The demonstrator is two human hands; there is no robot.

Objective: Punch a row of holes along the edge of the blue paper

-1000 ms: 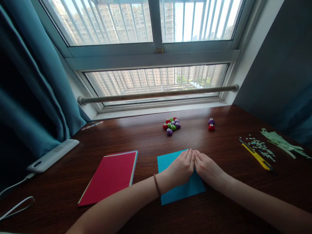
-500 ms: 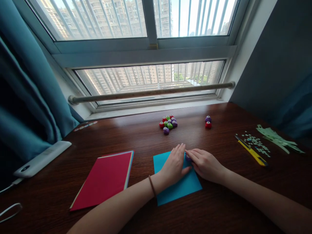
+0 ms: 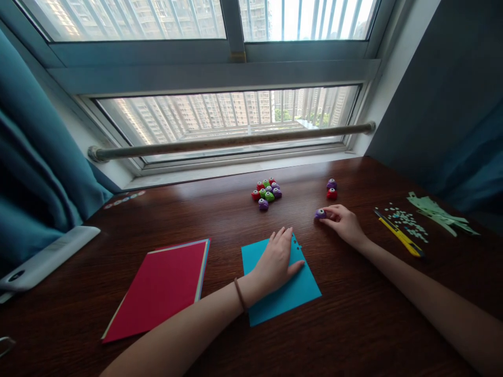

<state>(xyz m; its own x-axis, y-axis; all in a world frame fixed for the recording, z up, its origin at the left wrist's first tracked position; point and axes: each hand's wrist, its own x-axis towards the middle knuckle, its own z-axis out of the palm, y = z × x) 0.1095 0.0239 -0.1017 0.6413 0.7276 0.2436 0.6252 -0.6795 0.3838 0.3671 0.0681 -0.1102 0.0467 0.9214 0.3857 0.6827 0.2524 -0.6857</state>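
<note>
Your left hand (image 3: 273, 262) lies with fingers extended, unclenched, on the blue sheet (image 3: 291, 293); past its far-right corner, your right hand (image 3: 343, 222) pinches a purple paper punch (image 3: 319, 214).

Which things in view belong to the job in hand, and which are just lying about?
In use:
- blue sheet, flat under the left hand
- small purple punch, held in the right hand

Apparently lying about:
- cluster of coloured punches
- purple-and-red punch pair
- red-topped paper stack
- yellow cutter
- paper bits
- pale green strips
</note>
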